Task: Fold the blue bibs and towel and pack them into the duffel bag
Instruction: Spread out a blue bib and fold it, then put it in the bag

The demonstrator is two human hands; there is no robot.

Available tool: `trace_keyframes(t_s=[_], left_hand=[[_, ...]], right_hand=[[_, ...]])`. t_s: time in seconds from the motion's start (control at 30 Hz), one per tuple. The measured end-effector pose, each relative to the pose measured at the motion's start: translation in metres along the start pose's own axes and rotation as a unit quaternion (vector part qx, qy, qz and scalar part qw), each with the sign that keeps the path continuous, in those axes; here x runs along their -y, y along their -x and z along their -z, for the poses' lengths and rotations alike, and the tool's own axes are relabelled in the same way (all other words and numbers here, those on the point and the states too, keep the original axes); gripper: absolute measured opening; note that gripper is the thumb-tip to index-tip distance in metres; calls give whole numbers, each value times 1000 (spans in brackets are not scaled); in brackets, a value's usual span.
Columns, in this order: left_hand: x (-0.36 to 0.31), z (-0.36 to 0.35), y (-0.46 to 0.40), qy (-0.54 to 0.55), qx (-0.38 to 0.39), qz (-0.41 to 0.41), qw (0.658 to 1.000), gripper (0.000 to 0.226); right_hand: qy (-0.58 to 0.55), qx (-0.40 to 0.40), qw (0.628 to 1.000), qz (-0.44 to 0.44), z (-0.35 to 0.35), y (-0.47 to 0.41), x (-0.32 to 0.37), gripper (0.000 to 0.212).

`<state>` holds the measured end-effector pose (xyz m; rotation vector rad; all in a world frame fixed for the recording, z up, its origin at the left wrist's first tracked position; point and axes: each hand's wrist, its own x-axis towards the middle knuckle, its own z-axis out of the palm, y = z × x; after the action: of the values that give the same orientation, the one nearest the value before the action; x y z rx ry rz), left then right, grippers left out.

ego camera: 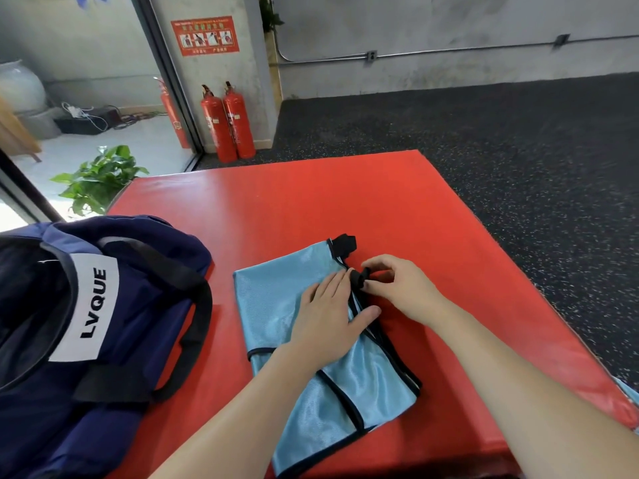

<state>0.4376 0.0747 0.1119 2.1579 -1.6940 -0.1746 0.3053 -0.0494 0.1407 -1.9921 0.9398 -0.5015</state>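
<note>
Nearest the camera at the left sits the navy fabric duffel bag (pixel 114 340), its mouth gaping open, a white label reading "LVQUE" across its front and black webbing handles (pixel 193 305) looping over its side. It rests on the red padded mat (pixel 311 209) that serves as the bench. Just right of the bag, apart from it, lies the shiny light-blue mesh bib with black trim (pixel 276 305), folded into a long panel; its long axis runs from the near edge of the mat up and slightly left, the black strap end (pixel 344 244) pointing away from the person. The left hand (pixel 328 323) lies flat on the bib's middle, fingers straight, pressing the fabric down, so this grip is spread and holds nothing. Touching the bib's right edge, the right hand (pixel 401 288) pinches a black strap loop (pixel 359 277) between thumb and fingertips. Beyond the mat stand two red fire extinguishers (pixel 228 122), a green potted plant (pixel 100 178) at the far left, and dark speckled flooring (pixel 518 150) to the right.
</note>
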Motion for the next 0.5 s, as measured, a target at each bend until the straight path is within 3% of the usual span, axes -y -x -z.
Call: trace_keyframes(t_s=[0.27, 0.43, 0.5], left_hand=[[1, 0, 0, -7, 19, 5, 1000, 84], [1, -2, 0, -15, 12, -3, 1000, 82], [2, -2, 0, -15, 13, -1, 1000, 82]], right_hand=[[-44, -49, 998, 11, 10, 1, -1, 20], [-14, 17, 1000, 4, 6, 1, -5, 47], [-19, 14, 1000, 3, 3, 1, -3, 41]])
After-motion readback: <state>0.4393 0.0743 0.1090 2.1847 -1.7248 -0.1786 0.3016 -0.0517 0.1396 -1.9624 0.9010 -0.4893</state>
